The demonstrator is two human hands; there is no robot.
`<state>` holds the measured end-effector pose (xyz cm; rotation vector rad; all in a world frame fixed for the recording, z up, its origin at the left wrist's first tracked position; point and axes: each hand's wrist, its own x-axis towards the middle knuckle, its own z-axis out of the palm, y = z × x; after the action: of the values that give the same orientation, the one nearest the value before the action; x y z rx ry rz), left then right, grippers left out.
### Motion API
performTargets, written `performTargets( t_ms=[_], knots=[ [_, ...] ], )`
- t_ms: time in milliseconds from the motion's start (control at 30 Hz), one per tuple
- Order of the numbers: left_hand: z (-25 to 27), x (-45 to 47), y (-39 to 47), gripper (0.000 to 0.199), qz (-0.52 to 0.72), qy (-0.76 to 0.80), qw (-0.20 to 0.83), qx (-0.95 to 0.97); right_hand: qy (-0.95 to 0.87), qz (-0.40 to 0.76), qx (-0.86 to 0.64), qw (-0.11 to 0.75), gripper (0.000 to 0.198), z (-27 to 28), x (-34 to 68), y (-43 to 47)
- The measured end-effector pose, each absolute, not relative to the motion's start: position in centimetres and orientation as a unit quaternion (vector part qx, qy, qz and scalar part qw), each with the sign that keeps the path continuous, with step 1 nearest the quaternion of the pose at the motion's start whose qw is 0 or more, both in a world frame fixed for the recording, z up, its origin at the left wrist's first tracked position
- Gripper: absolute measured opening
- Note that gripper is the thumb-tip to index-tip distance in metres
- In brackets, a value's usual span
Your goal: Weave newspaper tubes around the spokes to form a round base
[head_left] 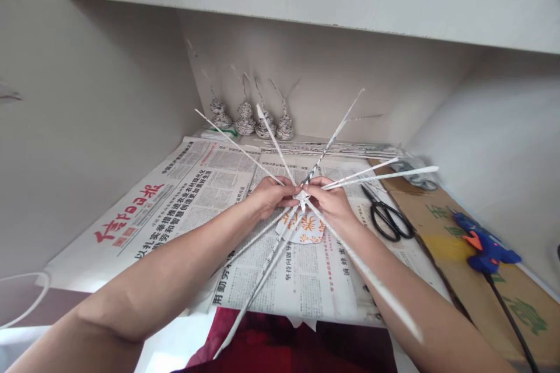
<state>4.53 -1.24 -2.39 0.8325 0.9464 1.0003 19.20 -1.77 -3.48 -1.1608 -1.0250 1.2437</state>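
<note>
Rolled newspaper sticks radiate like spokes from a small woven centre (301, 197) held above the newspaper sheets. My left hand (275, 195) pinches this centre from the left, thumb and fingers closed on the crossing sticks. From the other side, my right hand (327, 197) grips it too, with the fingertips of both hands almost meeting. One long stick (367, 274) passes over my right forearm, and others point away toward the back wall and down toward my lap. A white paper piece with orange writing (304, 230) lies just under the hands.
Several woven paper gourds (245, 119) stand at the back wall, near a bundle of paper sticks (332, 149). Black-handled scissors (389, 215) lie on the right. A blue glue gun (485, 245) rests on cardboard (441, 204). Newspaper (175, 204) covers the table; walls enclose both sides.
</note>
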Motion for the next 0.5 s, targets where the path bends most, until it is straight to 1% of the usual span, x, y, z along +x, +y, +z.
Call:
performTargets(
  t_ms=[300, 500],
  knots=[
    [-2.57, 4.71, -1.24, 0.021, 0.463, 0.423, 0.701, 0.338, -0.398, 0.55, -0.49, 0.547, 0.027, -3.3, 19.01, -1.85],
    [-2.79, 4.61, -1.29, 0.022, 0.474, 0.397, 0.68, 0.394, -0.379, 0.57, -0.488, 0.541, 0.023, -3.51, 19.38, -1.62]
  ],
)
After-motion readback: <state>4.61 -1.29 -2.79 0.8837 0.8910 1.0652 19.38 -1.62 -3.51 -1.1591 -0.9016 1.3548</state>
